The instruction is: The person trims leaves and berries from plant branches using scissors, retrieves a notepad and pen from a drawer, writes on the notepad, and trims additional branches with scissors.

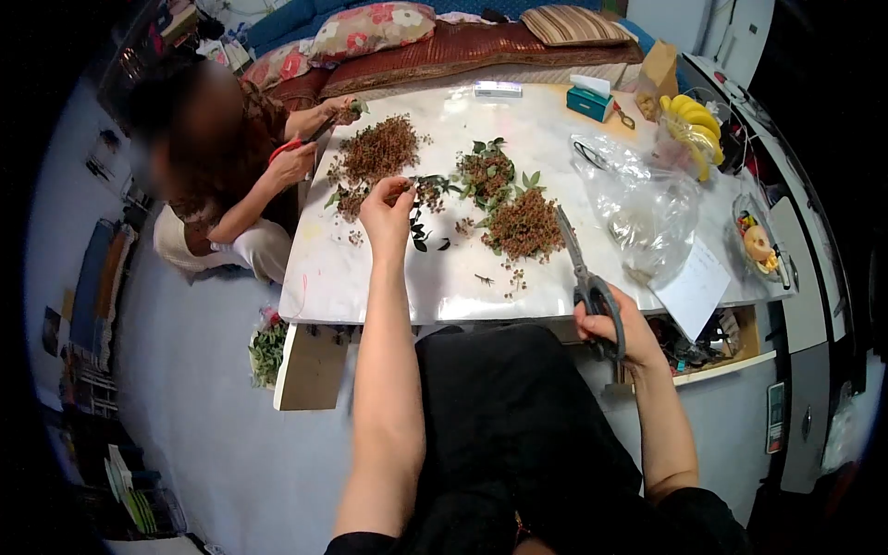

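My left hand [386, 215] is closed, fingers pinched on a sprig [429, 192] of small reddish-brown berries with dark green leaves, held over the table. In my right hand [629, 326] are black-handled scissors [585, 268], pointing up and away; how far the blades are apart is hard to make out. Just left of the blades lies a heap of berry clusters [523, 229]. Behind that heap is a leafier bunch [485, 176]. Beyond my left hand spreads a larger berry heap [377, 146]. Loose bits [484, 279] are scattered near the front edge.
At the left, another person [222, 176] holds red-handled scissors [285, 148] and a sprig [348, 113]. A clear plastic bag [638, 199], paper sheet [694, 287], bananas [694, 125] and tissue box [589, 102] occupy the table's right side. Open drawers [313, 370] jut out below the front edge.
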Motion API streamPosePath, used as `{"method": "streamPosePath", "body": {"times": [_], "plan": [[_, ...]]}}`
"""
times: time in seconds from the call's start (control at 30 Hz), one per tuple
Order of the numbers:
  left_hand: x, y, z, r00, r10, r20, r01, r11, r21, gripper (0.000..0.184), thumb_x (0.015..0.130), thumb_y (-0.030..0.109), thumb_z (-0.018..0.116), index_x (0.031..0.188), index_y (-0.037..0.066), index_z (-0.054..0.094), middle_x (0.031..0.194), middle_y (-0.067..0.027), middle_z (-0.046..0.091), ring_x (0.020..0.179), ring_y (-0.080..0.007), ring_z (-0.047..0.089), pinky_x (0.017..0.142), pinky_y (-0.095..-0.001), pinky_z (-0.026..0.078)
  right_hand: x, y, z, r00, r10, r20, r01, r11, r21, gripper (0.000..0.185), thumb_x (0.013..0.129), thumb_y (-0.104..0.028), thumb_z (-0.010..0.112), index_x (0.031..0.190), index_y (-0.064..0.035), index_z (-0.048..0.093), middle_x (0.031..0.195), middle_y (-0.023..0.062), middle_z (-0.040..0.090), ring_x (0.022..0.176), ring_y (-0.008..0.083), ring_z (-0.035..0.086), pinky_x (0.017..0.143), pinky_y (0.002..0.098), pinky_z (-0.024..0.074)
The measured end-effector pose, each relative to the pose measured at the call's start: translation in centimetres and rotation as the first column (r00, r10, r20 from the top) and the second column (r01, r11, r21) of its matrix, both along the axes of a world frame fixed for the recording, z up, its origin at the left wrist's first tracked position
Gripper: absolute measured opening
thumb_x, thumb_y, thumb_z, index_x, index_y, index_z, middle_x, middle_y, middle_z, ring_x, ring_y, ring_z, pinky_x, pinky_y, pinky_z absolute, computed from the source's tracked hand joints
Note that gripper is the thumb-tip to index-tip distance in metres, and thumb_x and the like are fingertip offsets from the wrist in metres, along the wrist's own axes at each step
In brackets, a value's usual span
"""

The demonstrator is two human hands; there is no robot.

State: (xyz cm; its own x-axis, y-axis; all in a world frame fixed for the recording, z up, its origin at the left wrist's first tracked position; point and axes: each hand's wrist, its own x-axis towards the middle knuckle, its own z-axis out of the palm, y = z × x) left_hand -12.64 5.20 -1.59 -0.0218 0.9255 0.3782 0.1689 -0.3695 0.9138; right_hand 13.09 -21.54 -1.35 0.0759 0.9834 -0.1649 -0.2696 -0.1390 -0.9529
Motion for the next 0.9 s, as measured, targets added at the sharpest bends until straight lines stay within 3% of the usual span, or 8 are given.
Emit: {"method": "streamPosePath", "body": {"times": [0.07,0.1,0.23,0.33,0.37,0.5,0.83,0.9], "plan": [[1.4,-1.5,2.1,0.967,-0.065,0.246,0.086,0.993,-0.076,0.011,0.081,0.002,0.066,0.092,0.003,0.066,0.082,-0.0029,0.063,0.070,-0.0099,0.061,0.060,-0.0224,0.050,-0.9,0.4,0.0,0.995,0.096,-0.035,-0.090,0.985,0.144,0.069,0.075,-0.007,0.072,0.134,0.0028,0.038,0.092,0.0054,0.057,0.081,0.0122,0.056,0.069,0.0252,0.0484],[2.1,-1.9,2.5,0.945,-0.104,0.310,0.128,0.990,-0.057,0.011,0.082,0.002,0.066,0.093,0.003,0.065,0.084,-0.0033,0.063,0.072,-0.0115,0.062,0.061,-0.0235,0.052,-1.4,0.1,0.6,0.992,0.108,-0.068,-0.101,0.990,0.100,0.082,0.074,-0.006,0.073,0.142,-0.0002,0.027,0.100,0.0055,0.055,0.088,0.0126,0.055,0.075,0.0270,0.0491],[5.1,-3.9,3.5,0.891,-0.177,0.417,0.200,0.980,-0.011,0.009,0.083,0.001,0.065,0.092,0.001,0.063,0.088,-0.0056,0.063,0.078,-0.0155,0.065,0.064,-0.0257,0.054,-3.0,0.7,0.5,0.977,0.135,-0.166,-0.116,0.986,0.122,0.072,0.078,-0.012,0.073,0.137,-0.0001,0.035,0.097,0.0047,0.054,0.087,0.0133,0.056,0.077,0.0315,0.0531],[6.9,-5.2,3.0,0.918,-0.161,0.362,0.174,0.985,-0.002,0.008,0.082,0.000,0.065,0.089,-0.001,0.063,0.081,-0.0075,0.065,0.077,-0.0148,0.065,0.067,-0.0248,0.053,-4.1,1.5,0.2,0.974,0.117,-0.196,-0.097,0.989,0.108,0.056,0.086,-0.015,0.063,0.134,0.0019,0.039,0.084,0.0097,0.057,0.070,0.0145,0.058,0.069,0.0296,0.0531],[7.5,-5.5,2.7,0.911,-0.149,0.384,0.167,0.986,-0.012,0.008,0.080,0.000,0.066,0.088,-0.002,0.063,0.080,-0.0075,0.065,0.073,-0.0124,0.063,0.064,-0.0228,0.050,-4.9,1.7,0.3,0.987,0.062,-0.147,-0.047,0.994,0.100,0.045,0.090,-0.016,0.058,0.129,0.0026,0.044,0.076,0.0089,0.056,0.061,0.0137,0.056,0.061,0.0282,0.0518],[8.8,-6.4,1.9,0.894,-0.144,0.424,0.191,0.979,-0.069,0.008,0.079,0.000,0.066,0.085,-0.003,0.061,0.077,-0.0079,0.065,0.068,-0.0118,0.063,0.061,-0.0224,0.049,-5.5,2.7,0.4,0.988,-0.003,-0.157,0.014,0.997,0.073,0.041,0.092,-0.017,0.056,0.126,0.0028,0.047,0.072,0.0072,0.055,0.054,0.0115,0.052,0.051,0.0257,0.0478],[9.4,-5.8,1.1,0.852,-0.146,0.502,0.260,0.952,-0.164,0.009,0.081,0.001,0.067,0.085,-0.003,0.059,0.078,-0.0075,0.062,0.068,-0.0137,0.063,0.064,-0.0243,0.052,-6.1,5.1,-1.8,0.958,-0.056,-0.282,0.075,0.996,0.058,0.039,0.091,-0.017,0.058,0.125,0.0011,0.049,0.070,0.0033,0.053,0.054,0.0085,0.050,0.049,0.0208,0.0429],[9.2,-5.7,1.3,0.832,-0.150,0.534,0.278,0.946,-0.167,0.009,0.083,0.001,0.066,0.084,-0.001,0.058,0.083,-0.0088,0.062,0.075,-0.0173,0.065,0.069,-0.0295,0.056,-6.1,5.1,-2.0,0.957,-0.055,-0.284,0.074,0.996,0.055,0.040,0.091,-0.017,0.058,0.125,0.0016,0.049,0.070,0.0032,0.053,0.054,0.0082,0.050,0.049,0.0207,0.0427]]}}
